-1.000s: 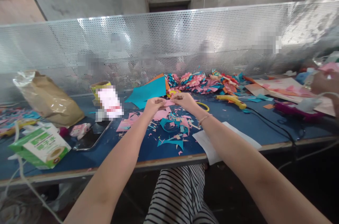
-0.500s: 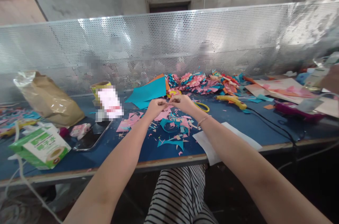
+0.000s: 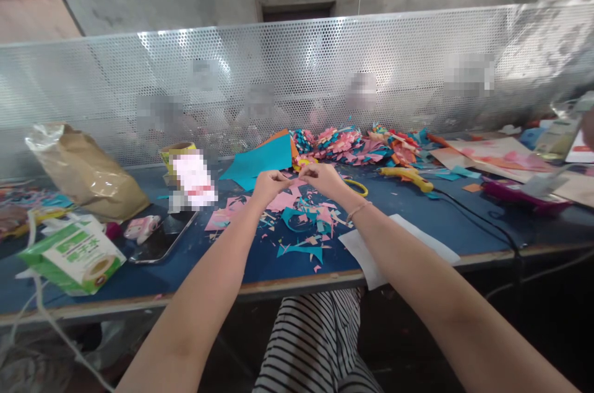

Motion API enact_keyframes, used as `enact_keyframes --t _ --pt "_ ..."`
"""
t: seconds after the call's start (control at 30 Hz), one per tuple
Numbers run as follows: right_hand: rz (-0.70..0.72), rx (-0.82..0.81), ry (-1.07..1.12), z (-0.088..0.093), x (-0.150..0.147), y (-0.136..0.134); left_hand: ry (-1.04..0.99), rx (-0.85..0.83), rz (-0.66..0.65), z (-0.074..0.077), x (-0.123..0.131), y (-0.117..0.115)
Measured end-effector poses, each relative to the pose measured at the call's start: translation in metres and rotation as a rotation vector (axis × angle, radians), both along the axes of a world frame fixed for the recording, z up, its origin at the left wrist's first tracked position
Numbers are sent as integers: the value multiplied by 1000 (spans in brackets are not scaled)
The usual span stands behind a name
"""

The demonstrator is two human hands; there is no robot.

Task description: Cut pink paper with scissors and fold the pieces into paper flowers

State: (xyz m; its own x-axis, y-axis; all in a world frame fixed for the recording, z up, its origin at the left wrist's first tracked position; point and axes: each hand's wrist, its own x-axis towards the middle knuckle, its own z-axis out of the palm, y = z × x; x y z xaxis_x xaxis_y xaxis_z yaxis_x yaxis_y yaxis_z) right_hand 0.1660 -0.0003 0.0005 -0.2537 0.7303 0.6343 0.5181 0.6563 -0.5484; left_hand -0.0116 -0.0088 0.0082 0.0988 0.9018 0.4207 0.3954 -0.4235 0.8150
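My left hand point(image 3: 268, 185) and my right hand point(image 3: 323, 177) meet over the blue table point(image 3: 232, 260), fingertips pinched together on a small pink paper piece point(image 3: 292, 181). Below them lies a litter of pink and teal paper scraps point(image 3: 297, 223). A teal paper sheet point(image 3: 260, 161) lies just beyond my left hand. A heap of folded coloured paper pieces point(image 3: 352, 144) is behind my right hand. Yellow-handled scissors point(image 3: 356, 186) rest beside my right wrist.
A yellow glue gun point(image 3: 405, 175) with a black cord lies at the right. A white sheet point(image 3: 371, 257) overhangs the front edge. A phone point(image 3: 160, 243), green carton point(image 3: 77, 255) and brown bag point(image 3: 83, 173) sit on the left. A perforated metal screen point(image 3: 297, 77) backs the table.
My hands have stayed in place, the fingers working the pink piece slightly. A co-worker's hand at the far right has drawn back out of view.
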Motion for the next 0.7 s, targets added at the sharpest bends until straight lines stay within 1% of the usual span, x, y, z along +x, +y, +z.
enact_keyframes --t 0.1,0.17,0.2,0.27,0.33,0.37,0.43,0.53,0.57,0.6,0.63,0.7 --pt "-66 15 90 -1 9 4 -98 0 68 -3 -6 6" --pt "-96 44 125 -2 14 6 -214 -44 84 -4 -6 7" --pt "-113 55 140 -2 15 7 -295 -108 62 -3 -4 6" --pt "-119 67 155 -3 14 6 -467 -272 -58 -3 2 2" --pt "-77 84 135 -3 9 3 -556 -430 -148 -2 9 -3" --pt "-53 108 112 -3 5 2 -581 -473 -175 -2 12 -5" --pt "15 165 38 -3 -2 0 -639 -470 -205 -2 15 -6" --pt "161 215 -70 -3 -9 0 -704 -363 -180 -4 13 -3" --pt "179 222 -104 -3 -9 0 -699 -334 -166 -4 12 -2" --pt "165 222 -139 -3 -7 2 -679 -314 -151 -5 10 -1" --pt "122 211 -181 -2 -3 3 -650 -298 -131 -5 9 -1" --pt "-82 151 -280 -3 10 7 -590 -272 -89 -6 8 0"
